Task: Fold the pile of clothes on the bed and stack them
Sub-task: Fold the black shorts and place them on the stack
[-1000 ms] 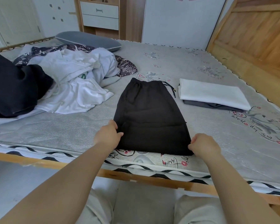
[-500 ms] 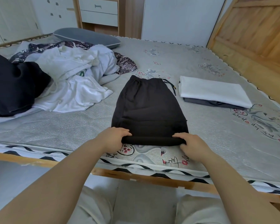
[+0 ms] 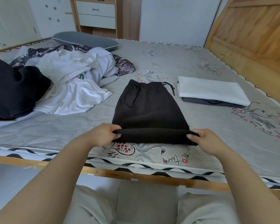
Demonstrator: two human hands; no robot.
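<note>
We pinch the near hem of the black drawstring fabric shorts (image 3: 148,107) lying mid-bed, left hand (image 3: 103,135) and right hand (image 3: 204,140) curled on its corners; next, we judge, carry it toward the waistband; stack on the white folded cloth pile (image 3: 212,92).

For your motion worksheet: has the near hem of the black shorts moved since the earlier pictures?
Yes. Both hands lifted the hem off the mattress, folding it towards the waistband.
</note>
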